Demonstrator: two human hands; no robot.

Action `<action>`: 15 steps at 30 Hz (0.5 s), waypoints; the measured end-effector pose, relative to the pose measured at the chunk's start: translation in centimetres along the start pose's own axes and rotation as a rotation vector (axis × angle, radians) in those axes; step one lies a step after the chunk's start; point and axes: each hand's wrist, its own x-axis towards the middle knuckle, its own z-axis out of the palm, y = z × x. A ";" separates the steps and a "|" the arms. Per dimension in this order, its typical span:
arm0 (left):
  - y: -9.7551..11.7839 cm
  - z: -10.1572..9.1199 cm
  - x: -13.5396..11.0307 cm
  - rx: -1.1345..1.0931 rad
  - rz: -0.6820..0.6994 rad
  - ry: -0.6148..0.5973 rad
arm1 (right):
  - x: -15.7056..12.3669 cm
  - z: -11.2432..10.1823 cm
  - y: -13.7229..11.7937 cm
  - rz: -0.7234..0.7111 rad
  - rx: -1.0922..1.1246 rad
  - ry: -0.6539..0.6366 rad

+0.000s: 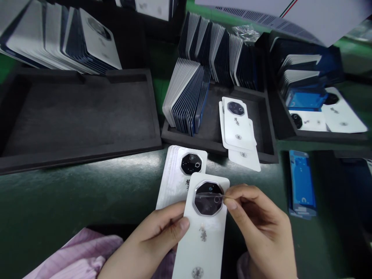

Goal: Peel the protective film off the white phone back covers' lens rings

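My left hand (158,236) grips a white phone back cover (200,240) by its left edge, thumb on top. The cover carries a dark octagonal camera window and printed black characters. At the window's right edge my right hand (261,228) pinches a thin clear film (210,195), which is partly lifted across the window. Just behind lies a stack of similar white back covers (176,174), partly hidden by the held one.
A bare-bottomed black tray (84,112) is at the left. The middle tray (270,143) holds upright rows of covers and some loose white covers (238,131). Blue-backed pieces (302,182) lie on the green table at right, below another tray (325,135).
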 end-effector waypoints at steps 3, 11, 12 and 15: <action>-0.1 -0.1 -0.1 -0.013 0.001 -0.011 | 0.0 -0.2 0.1 -0.009 -0.021 -0.013; 0.1 0.2 -0.2 0.076 0.041 0.048 | 0.0 0.8 0.5 -0.173 -0.154 0.046; 0.1 0.2 -0.1 0.099 0.050 0.042 | 0.1 0.9 0.6 -0.218 -0.190 0.053; 0.0 0.1 0.1 0.157 0.062 0.018 | 0.3 0.9 1.1 -0.264 -0.287 0.108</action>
